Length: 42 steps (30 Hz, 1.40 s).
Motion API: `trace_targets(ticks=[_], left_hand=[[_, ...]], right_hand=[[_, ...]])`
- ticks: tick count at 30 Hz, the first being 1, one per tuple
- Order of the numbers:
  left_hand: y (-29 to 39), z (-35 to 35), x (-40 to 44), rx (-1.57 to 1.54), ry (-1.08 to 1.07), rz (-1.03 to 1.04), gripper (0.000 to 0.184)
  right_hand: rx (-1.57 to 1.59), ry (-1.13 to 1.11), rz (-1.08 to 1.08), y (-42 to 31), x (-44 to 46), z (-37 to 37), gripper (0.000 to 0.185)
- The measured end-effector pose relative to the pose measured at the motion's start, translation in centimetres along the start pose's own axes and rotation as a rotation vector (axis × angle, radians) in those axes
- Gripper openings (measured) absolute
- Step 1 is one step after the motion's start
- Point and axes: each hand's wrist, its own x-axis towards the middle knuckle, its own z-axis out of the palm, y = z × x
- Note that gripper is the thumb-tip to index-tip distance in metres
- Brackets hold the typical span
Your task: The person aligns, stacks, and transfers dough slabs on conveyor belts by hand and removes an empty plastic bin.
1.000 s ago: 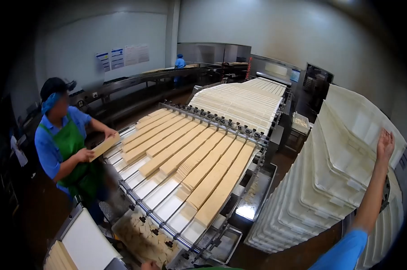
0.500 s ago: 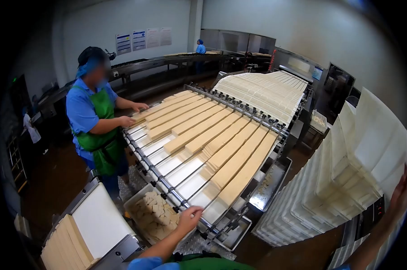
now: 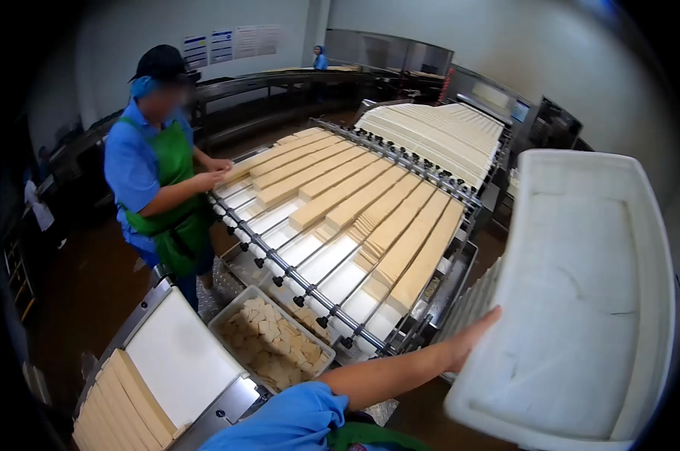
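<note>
A large white plastic tray (image 3: 573,286) stands tilted up at the right, its shallow inside facing me and dark scuff marks on its bottom. My left hand (image 3: 475,340) reaches across to the tray's left edge and grips it, the fingertips partly hidden there. My right hand is out of sight. Close to my left arm are long rows of pale, thin biscuits (image 3: 385,199) packed side by side on a white conveyor belt (image 3: 310,244) with metal guide rods between the rows.
A co-worker (image 3: 159,165) in a green apron touches rows at the conveyor's far left. Below it, a bin (image 3: 328,364) holds broken biscuit pieces. A second belt (image 3: 178,353) carries more rows at lower left. Stacked trays (image 3: 467,297) stand behind the held tray.
My left hand has left the conveyor's front rail and swung right onto the tray's edge. The tray has come off the stack towards me. My right hand has gone out of sight.
</note>
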Motion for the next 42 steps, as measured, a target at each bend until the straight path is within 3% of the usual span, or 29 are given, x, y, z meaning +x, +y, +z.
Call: trace_targets(ticks=[2, 6, 10, 12, 13, 14, 15, 16, 18, 20, 22, 24, 26, 28, 30, 32, 33, 35, 37, 40, 42], left_hand=[[-0.2, 0.5, -2.8, -0.187, 0.169, -0.305, 0.064], [-10.9, -7.1, -9.3, -0.398, 0.41, -0.462, 0.051], [-18.9, -8.2, -15.5, -0.428, 0.675, -0.616, 0.048], [-21.6, -9.2, -18.0, -0.435, 0.762, -0.625, 0.048], [-22.6, -9.8, -19.4, -0.473, 0.826, -0.604, 0.048], [-23.3, -10.9, -20.7, -0.517, 0.894, -0.579, 0.049], [-23.6, -12.5, -22.0, -0.582, 0.853, -0.556, 0.04], [-24.7, -14.5, -23.3, -0.657, 0.814, -0.526, 0.031], [-27.4, -17.8, -25.1, -0.714, 1.037, -0.483, 0.028], [-24.0, -15.0, -26.5, -0.592, 1.256, -0.49, 0.043], [-24.4, -15.3, -27.8, -0.551, 1.368, -0.468, 0.045], [-23.2, -15.2, -28.4, -0.478, 1.468, -0.457, 0.046], [-21.3, -14.5, -28.3, -0.245, 1.648, -0.313, 0.047], [-21.9, -17.2, -29.5, -0.19, 1.66, -0.225, 0.05], [-20.8, -17.9, -30.4, -0.14, 1.674, -0.134, 0.053], [-17.5, -17.8, -32.1, -0.012, 1.777, 0.002, 0.054], [-17.7, -18.9, -33.6, -0.023, 1.795, 0.001, 0.054], [-18.9, -22.3, -37.2, 0.244, 1.816, 0.206, 0.058], [-18.8, -25.4, -41.1, 0.292, 1.865, 0.232, 0.057], [-17.7, -27.2, -46.5, 0.408, 1.959, 0.28, 0.052], [-18.6, -29.6, -50.7, 0.547, 1.997, 0.372, 0.051]], right_hand=[[-0.224, -0.242, 0.089, -4.4, -3.5, 0.7, 0.028], [-0.48, -0.599, 0.164, -8.7, -7.2, 2.6, 0.027], [-0.406, -0.579, 0.254, -5.3, -7.0, 4.3, 0.022], [-0.544, -0.793, 0.451, -2.7, -5.0, 5.3, 0.019], [-0.56, -0.808, 0.458, -0.9, -4.8, 6.6, 0.019], [-0.302, -0.742, 0.419, 1.4, -4.7, 8.2, 0.013], [-0.048, -0.675, 0.386, 3.7, -4.7, 9.7, 0.012], [-0.072, -0.713, 0.411, 5.8, -4.8, 10.3, 0.012], [0.136, -0.455, 0.639, 9.9, -5.7, 10.1, 0.011], [0.218, -0.451, 0.772, 15.7, -7.0, 8.0, 0.018], [0.313, -0.414, 0.9, 17.5, -8.2, 8.2, 0.025], [0.33, -0.176, 0.949, 16.8, -10.8, 11.2, 0.038], [0.358, -0.289, 0.966, 18.9, -11.4, 11.5, 0.046], [0.271, -0.307, 1.135, 20.1, -11.9, 13.1, 0.048], [0.28, -0.442, 1.191, 24.8, -12.1, 13.4, 0.048], [0.202, -0.686, 1.383, 26.8, -14.0, 16.4, 0.044], [0.192, -0.696, 1.398, 28.9, -15.2, 17.8, 0.044], [0.052, -0.761, 1.583, 33.2, -17.8, 20.8, 0.042], [0.21, -0.745, 1.572, 34.2, -21.7, 24.9, 0.041], [0.285, -0.877, 1.464, 45.3, -27.7, 26.1, 0.04], [0.164, -0.828, 1.515, 44.5, -30.6, 30.3, 0.04]])
